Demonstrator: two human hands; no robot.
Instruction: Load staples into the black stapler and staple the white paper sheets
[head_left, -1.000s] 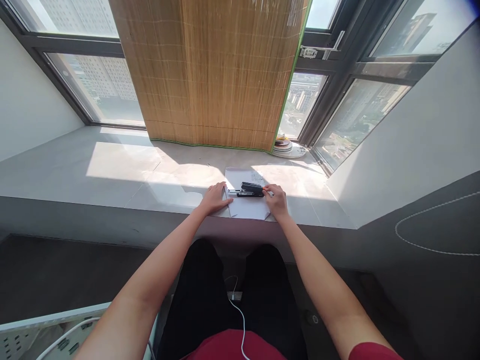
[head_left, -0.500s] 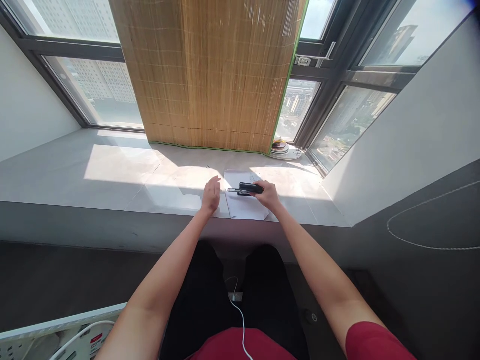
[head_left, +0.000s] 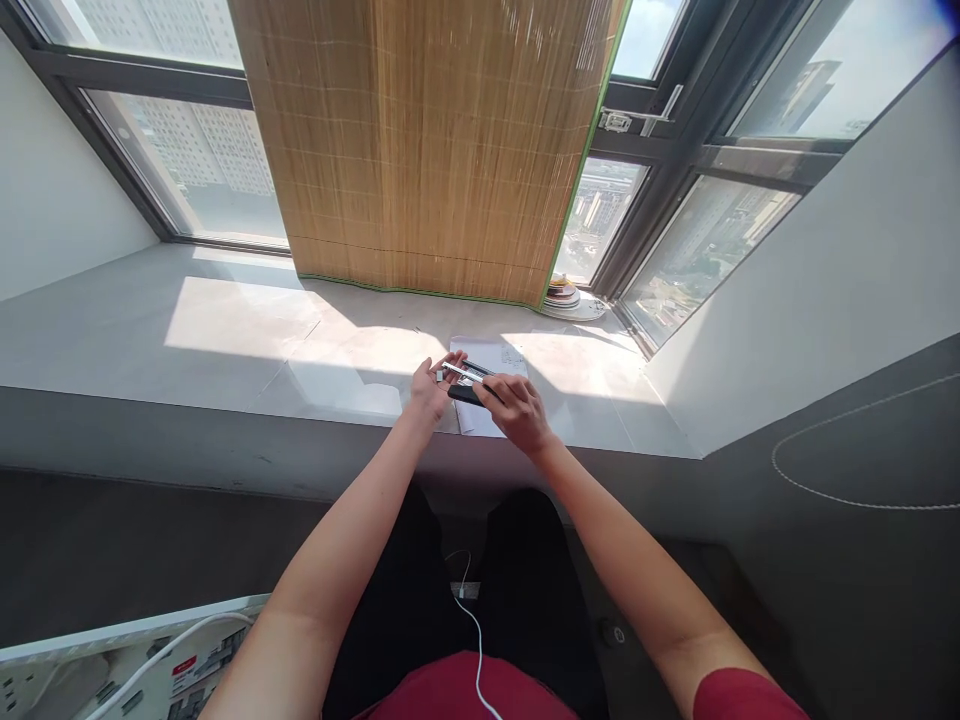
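A black stapler (head_left: 466,383) with its metal staple rail showing is held above the window ledge, tilted. My right hand (head_left: 516,410) is wrapped round its black body from the right. My left hand (head_left: 430,386) pinches the free end of the metal rail at the left. Under both hands lie white sheets of paper (head_left: 495,358) flat on the grey ledge (head_left: 247,340), near its front edge.
A bamboo blind (head_left: 427,150) hangs down to the ledge behind the paper. A small stack of plates (head_left: 564,296) sits in the right window corner. A white wall slopes down at the right. At lower left a white box (head_left: 112,665) with a cable shows.
My right hand lifted the stapler off the paper and tilted it toward me. My left hand left the paper's edge and closed on the stapler's metal end.
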